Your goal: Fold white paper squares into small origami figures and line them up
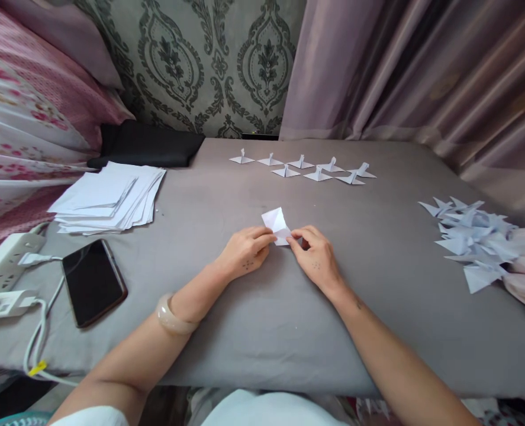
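Observation:
A small folded piece of white paper (276,220) is held between both hands above the middle of the grey-covered table. My left hand (248,249) pinches its lower left edge, fingers closed together. On the other side, my right hand (314,255) grips the lower right edge between thumb and fingertips. Creases show on the paper's upper part, while the fingers hide some of its lower edge. Beyond the hands, several folded paper birds (319,173) stand in two rows near the back of the table.
At the left lies a stack of white paper sheets (106,198), with a black folded cloth (149,144) behind it. A phone (94,283) rests beside a white power strip (9,260) and cables. More folded paper birds (477,236) are heaped at the right.

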The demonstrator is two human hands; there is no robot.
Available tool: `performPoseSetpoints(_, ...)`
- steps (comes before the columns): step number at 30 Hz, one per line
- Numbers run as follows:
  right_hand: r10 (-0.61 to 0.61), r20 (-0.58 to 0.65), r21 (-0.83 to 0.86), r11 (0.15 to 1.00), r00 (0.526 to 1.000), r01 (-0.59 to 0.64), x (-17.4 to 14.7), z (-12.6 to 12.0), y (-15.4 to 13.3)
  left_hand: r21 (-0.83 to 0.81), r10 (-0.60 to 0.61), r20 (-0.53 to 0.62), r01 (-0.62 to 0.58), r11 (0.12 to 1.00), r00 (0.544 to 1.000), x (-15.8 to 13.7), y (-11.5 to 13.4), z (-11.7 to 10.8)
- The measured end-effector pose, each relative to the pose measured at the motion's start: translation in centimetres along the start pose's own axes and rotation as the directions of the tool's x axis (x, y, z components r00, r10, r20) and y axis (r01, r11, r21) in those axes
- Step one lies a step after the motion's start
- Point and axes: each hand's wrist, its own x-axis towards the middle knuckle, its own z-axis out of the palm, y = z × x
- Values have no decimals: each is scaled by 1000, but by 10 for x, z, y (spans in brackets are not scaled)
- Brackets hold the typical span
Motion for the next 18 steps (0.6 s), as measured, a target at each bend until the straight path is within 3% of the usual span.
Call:
performPoseSetpoints(4, -261, -20, -257, 934, 965, 248, -3, -8, -8, 211, -40, -259, 97, 973, 965, 1, 8, -9)
performPoseSetpoints(6, -325, 66, -346, 879, 943, 328, -6, -11, -11, 281, 5, -209, 55, 958, 978, 1, 10, -12)
performPoseSetpoints(8, -332, 144, -362, 859, 932, 361, -10, -11, -10, 261, 55, -51, -40, 964, 997, 1, 10, -12)
performPoseSetpoints(10, -292, 185, -340, 877, 938, 340, -15, -10, -7, 194, 72, 85, -88, 977, 994, 2, 8, -10)
performPoseSetpoints(12, -230, 187, -306, 910, 955, 279, -18, -9, -3, 148, 58, 138, -78, 986, 989, 2, 6, -7)
performPoseSetpoints(18, -93, 149, -201, 972, 984, 123, -19, -8, 4, 87, -28, 102, 19, 996, 994, 5, 7, -2)
